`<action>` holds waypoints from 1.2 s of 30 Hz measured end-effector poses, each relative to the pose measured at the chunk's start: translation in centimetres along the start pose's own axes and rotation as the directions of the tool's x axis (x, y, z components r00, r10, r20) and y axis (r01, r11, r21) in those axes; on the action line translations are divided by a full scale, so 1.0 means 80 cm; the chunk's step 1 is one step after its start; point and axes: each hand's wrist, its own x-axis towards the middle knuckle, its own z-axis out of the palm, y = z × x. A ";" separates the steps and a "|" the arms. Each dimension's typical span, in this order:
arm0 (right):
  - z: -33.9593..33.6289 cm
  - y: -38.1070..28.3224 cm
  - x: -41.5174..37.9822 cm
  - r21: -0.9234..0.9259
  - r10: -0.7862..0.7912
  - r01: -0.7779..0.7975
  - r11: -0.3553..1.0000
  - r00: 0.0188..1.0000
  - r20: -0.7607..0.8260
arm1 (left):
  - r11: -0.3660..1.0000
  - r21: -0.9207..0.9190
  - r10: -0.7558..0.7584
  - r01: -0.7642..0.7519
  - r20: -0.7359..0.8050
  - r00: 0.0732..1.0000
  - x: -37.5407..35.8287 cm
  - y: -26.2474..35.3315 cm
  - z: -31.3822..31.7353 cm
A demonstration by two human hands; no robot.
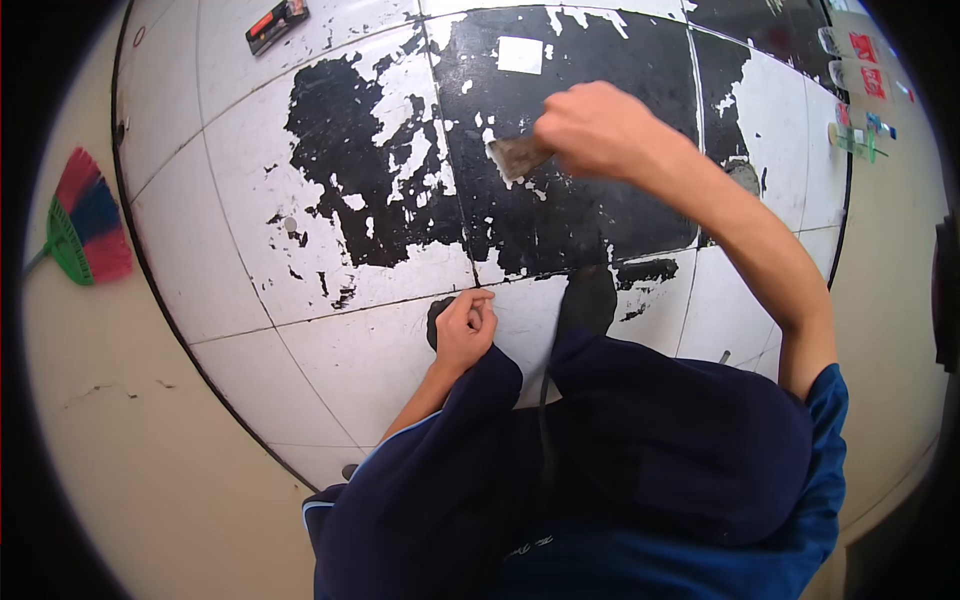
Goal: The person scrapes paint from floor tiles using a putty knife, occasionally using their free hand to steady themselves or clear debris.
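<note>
My right hand (595, 125) is closed round a scraper (518, 157), whose flat, worn blade points left and touches or hovers just over the black area of the tiled surface (600, 200). Flakes of white coating lie around the blade. My left hand (468, 322) rests by my knee near a tile seam, its fingers curled in; whether anything is between them is too small to tell. Above the scraper lies a white square (520, 56). To the left, another black patch (340, 150) shows through the white coating.
A broom head (88, 220) with red and blue bristles lies at the far left. Top left is a black and red box (277, 25). Clear bottles with red labels (872, 82) and a green-tinted bottle (858, 142) are at the right edge.
</note>
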 end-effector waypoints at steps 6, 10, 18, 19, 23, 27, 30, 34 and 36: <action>-0.004 0.002 -0.006 -0.008 0.073 -0.073 0.997 0.997 0.020 | 1.000 0.009 0.007 -0.007 0.000 1.000 0.006 0.001 0.002; -0.006 -0.019 -0.002 -0.013 0.037 -0.036 0.999 0.998 0.055 | 1.000 0.019 0.017 -0.017 0.010 1.000 0.006 0.010 0.001; 0.058 -0.079 -0.067 0.739 0.420 -0.149 0.657 0.887 -0.194 | 0.711 -0.527 -0.081 0.466 0.596 0.799 0.063 0.077 -0.018; 0.082 -0.101 -0.070 0.844 0.439 -0.065 0.532 0.874 -0.209 | 0.653 -0.588 -0.037 0.477 0.605 0.795 0.071 0.087 -0.014; 0.124 -0.160 -0.079 0.979 0.388 0.040 0.198 0.915 -0.115 | 0.514 -0.716 -0.245 0.472 0.405 0.881 0.103 0.103 0.008; 0.103 -0.122 -0.099 0.996 0.233 -0.029 0.087 0.973 0.009 | 0.559 -0.708 -0.295 0.431 0.315 0.902 0.121 0.091 -0.004; 0.110 -0.077 -0.154 0.946 0.351 -0.288 -0.148 0.879 0.322 | 0.809 -0.448 -0.277 0.379 0.277 0.920 0.163 0.108 -0.057; 0.146 -0.068 -0.317 0.909 0.676 -0.416 -0.002 0.670 0.308 | 0.923 -0.120 -0.271 0.366 0.472 0.839 0.248 0.185 -0.172; 0.128 -0.111 -0.404 0.925 0.744 -0.379 -0.034 0.609 0.277 | 0.940 0.133 -0.333 0.313 0.557 0.761 0.286 0.243 -0.235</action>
